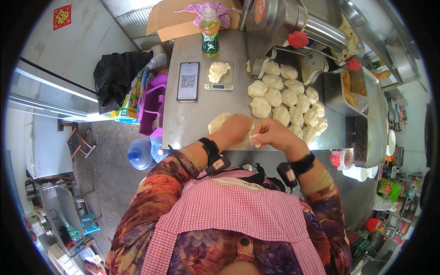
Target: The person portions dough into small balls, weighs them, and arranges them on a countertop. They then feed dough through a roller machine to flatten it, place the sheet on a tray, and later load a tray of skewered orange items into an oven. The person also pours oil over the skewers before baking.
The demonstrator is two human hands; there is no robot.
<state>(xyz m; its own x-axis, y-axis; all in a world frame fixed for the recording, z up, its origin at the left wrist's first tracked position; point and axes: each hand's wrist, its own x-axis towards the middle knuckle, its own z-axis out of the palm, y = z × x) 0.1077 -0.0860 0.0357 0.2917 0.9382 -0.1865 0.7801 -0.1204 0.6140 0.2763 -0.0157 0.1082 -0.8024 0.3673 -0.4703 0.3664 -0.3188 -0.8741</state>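
At the front edge of the steel table, my left hand (236, 129) is closed, its knuckles up, beside a pale lump of dough (218, 122) that it partly covers. My right hand (277, 135) pinches a small bit of dough (255, 139) close to the left fingertips. What lies under the left fingers is mostly hidden. Several rounded dough pieces (289, 97) sit in rows to the right of my hands. Farther back, another rough dough lump (218, 72) rests on a small digital scale (219, 86).
A phone (187, 81) lies left of the scale, with a green drink bottle (209, 34) behind. At the back right stands a metal machine (316, 27) with red knobs. A steel container (347, 91) and stacked trays (362, 137) stand right. A purple crate (151, 107) is left.
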